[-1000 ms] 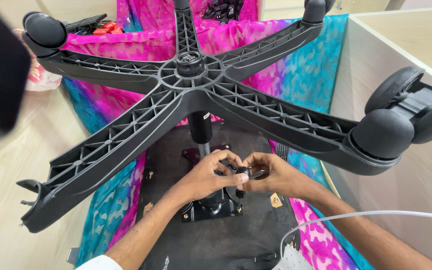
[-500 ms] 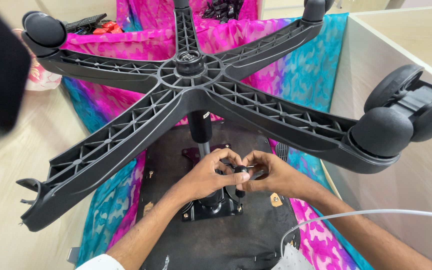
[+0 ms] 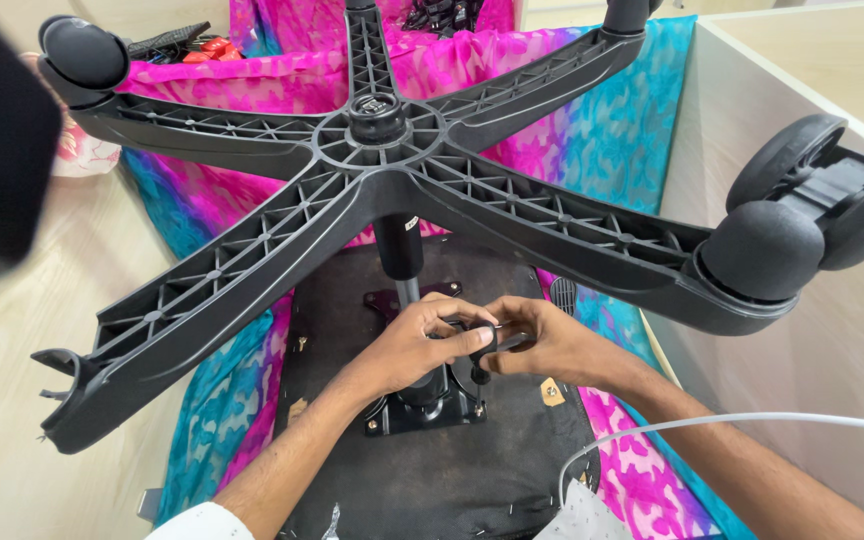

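Note:
An office chair lies upside down, its black five-arm base (image 3: pixel 372 130) towards me on a gas cylinder (image 3: pixel 399 250). Below it the black seat underside (image 3: pixel 422 470) carries a metal mechanism plate (image 3: pixel 422 405). My left hand (image 3: pixel 417 345) and my right hand (image 3: pixel 542 340) meet beside the cylinder, just above that plate. Both pinch a small black knob (image 3: pixel 484 338) on a short lever. A caster (image 3: pixel 764 250) sits on the right arm of the base; the near left arm ends in a bare socket (image 3: pixel 62 375).
A pink and teal cloth (image 3: pixel 602 130) lies under the chair on a pale wooden floor (image 3: pixel 12 470). A light partition wall (image 3: pixel 782 80) stands at the right. A white cable (image 3: pixel 732 425) crosses my right forearm. Small black and red parts (image 3: pixel 192 45) lie at top left.
My hands and the knob have shifted slightly up and closer together; the view has tilted a little. The chair has not moved.

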